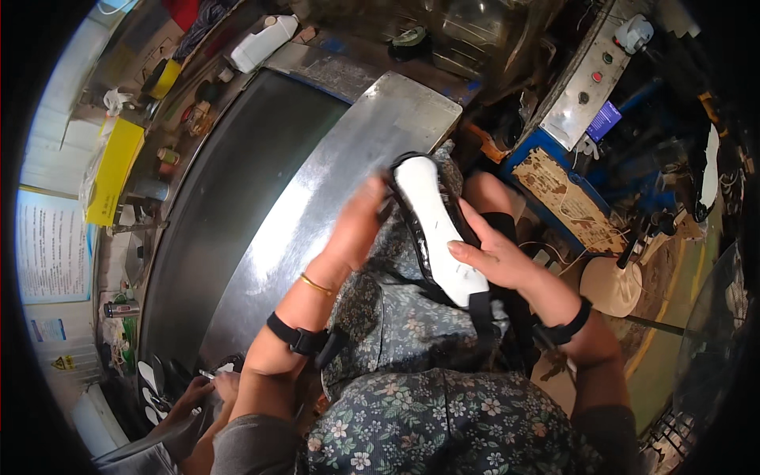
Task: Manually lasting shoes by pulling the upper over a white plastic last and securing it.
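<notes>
A black shoe upper with a white insole board (428, 214) facing up lies over my lap, its rounded end pointing away from me. My right hand (500, 252) grips its near half, thumb on the white board and fingers around the far side. A black strap (481, 315) hangs from the near end. Beside the rounded end is my left hand (360, 226), smeared by motion, its fingertips at the black edge. Whether those fingers are closed on the edge I cannot tell. A floral apron (427, 419) covers my lap.
A dark conveyor belt (229, 174) with a metal border (317, 182) runs along my left. Another person's hands (214, 388) work near several black-and-white shoe parts (154, 388). On the right stand a control panel (590, 79) and a beige seat (611, 286). A white jug (265, 41) lies far left.
</notes>
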